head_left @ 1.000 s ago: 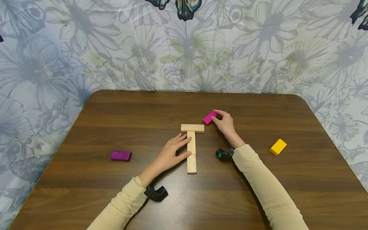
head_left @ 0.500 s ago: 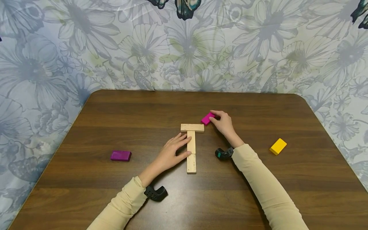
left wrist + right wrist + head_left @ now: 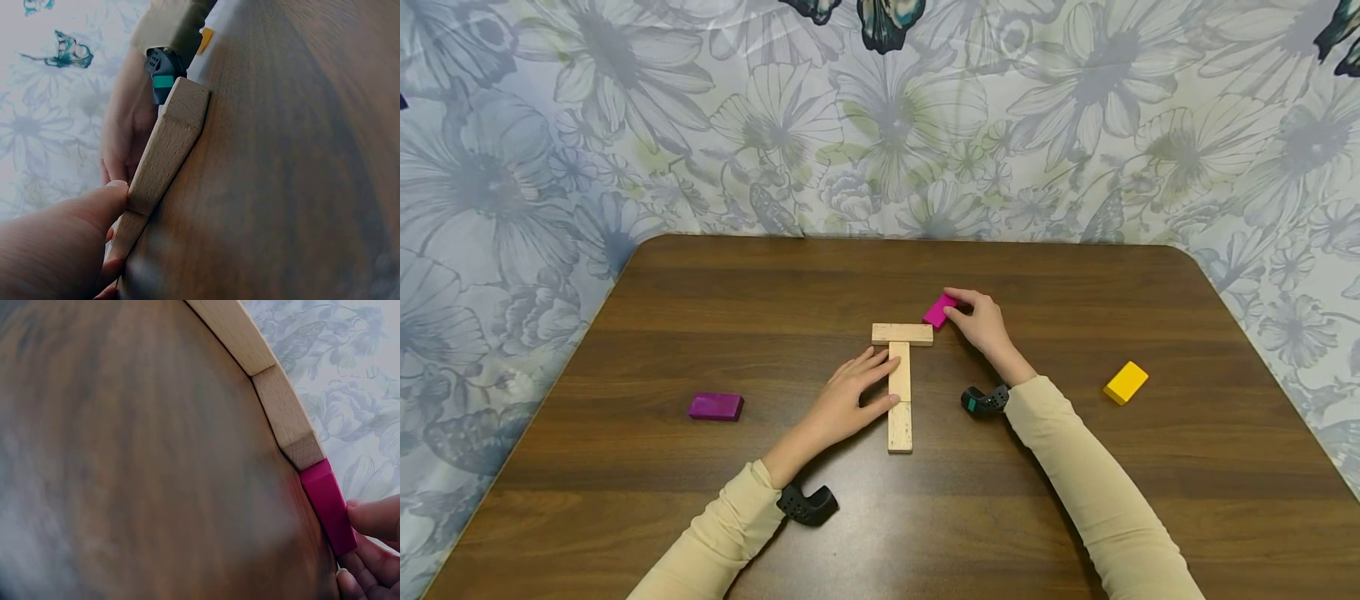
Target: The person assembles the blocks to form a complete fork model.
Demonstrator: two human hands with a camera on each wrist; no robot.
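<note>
My right hand (image 3: 983,325) pinches a pink wooden block (image 3: 938,311) between thumb and fingers, flat on the table. One corner of that block is at the right end of a plain wooden block (image 3: 902,334) that lies crosswise; in the right wrist view the pink block (image 3: 326,506) seems to touch it. Below the crosswise block, an upper plain block (image 3: 900,383) and a lower plain block (image 3: 900,429) stand end to end, making a T. My left hand (image 3: 842,400) rests with extended fingers and thumb on the left side of this stem, near the joint.
A purple block (image 3: 716,407) lies to the left on the brown table (image 3: 647,333). Off to the right is a yellow block (image 3: 1125,383). Beyond the table's far edge hangs a flower-patterned cloth (image 3: 895,125). Each wrist wears a black band (image 3: 807,506).
My right hand has slid the pink block slightly left and turned it more upright, bringing its corner to the crosswise block's end. The left hand and the plain blocks stay put.
</note>
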